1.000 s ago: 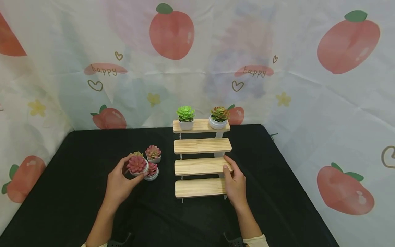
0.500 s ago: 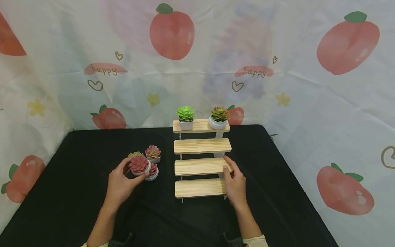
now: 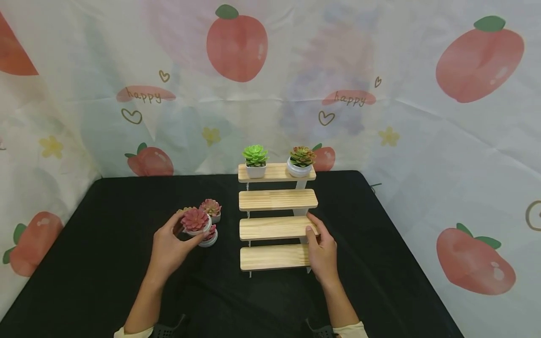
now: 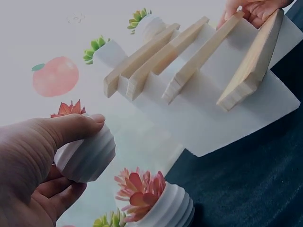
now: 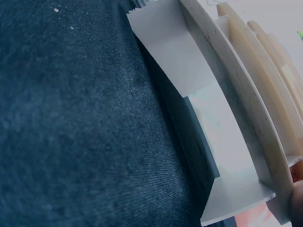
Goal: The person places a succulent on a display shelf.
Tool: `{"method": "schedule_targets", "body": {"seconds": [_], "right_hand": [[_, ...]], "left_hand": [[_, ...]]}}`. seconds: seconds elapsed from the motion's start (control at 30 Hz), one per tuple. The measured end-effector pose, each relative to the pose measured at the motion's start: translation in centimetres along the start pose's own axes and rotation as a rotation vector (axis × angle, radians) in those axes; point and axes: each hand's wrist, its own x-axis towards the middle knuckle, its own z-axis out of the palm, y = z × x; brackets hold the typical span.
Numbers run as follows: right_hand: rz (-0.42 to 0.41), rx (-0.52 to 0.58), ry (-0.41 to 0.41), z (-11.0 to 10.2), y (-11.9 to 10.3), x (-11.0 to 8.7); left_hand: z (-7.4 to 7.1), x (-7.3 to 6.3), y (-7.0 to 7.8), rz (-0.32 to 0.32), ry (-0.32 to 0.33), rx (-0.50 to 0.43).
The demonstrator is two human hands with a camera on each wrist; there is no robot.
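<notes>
My left hand [image 3: 171, 246] holds a pink-red potted succulent [image 3: 196, 219] by its round pot, thumb on one side and fingers on the other. In the left wrist view its white ribbed pot [image 4: 90, 153] is tilted and off the table. Just behind and beneath it stand a pink succulent in a round pot [image 3: 209, 239], a pinkish one in a squarish pot [image 3: 215, 218] and a mostly hidden yellow-green one [image 3: 182, 210]. My right hand [image 3: 324, 256] grips the right end of a tiered wooden plant stand [image 3: 274, 228] at its second-lowest shelf.
On the stand's top shelf sit a bright green succulent [image 3: 255, 159] in a square white pot and a green-brown one [image 3: 300, 160] in a round pot. A black cloth [image 3: 127, 206] covers the table. Behind it hangs a peach-printed curtain [image 3: 270, 112].
My left hand has shifted slightly right with the pink-red succulent, now covering more of the plants behind. The right hand and stand stay where they were.
</notes>
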Motion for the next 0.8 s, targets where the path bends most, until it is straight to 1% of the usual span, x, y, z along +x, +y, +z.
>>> {"method": "schedule_targets", "body": {"seconds": [0.1,0.3,0.43,0.63,0.8], "right_hand": [[0.003,-0.001,-0.002,0.0,0.0,0.0],[0.000,0.003,0.000,0.0,-0.1,0.0],[0.003,0.000,-0.001,-0.1,0.0,0.0],[0.006,0.000,0.000,-0.1,0.0,0.0],[0.005,-0.002,-0.001,-0.1,0.0,0.0]], "left_hand": [[0.1,0.0,0.2,0.002,-0.007,0.009],[0.2,0.1,0.4,0.004,-0.019,-0.007],[0.3,0.3,0.6,0.007,-0.019,-0.018],[0.6,0.4,1.0,-0.007,-0.013,0.000],[0.7,0.5,1.3,-0.003,-0.006,0.004]]}}
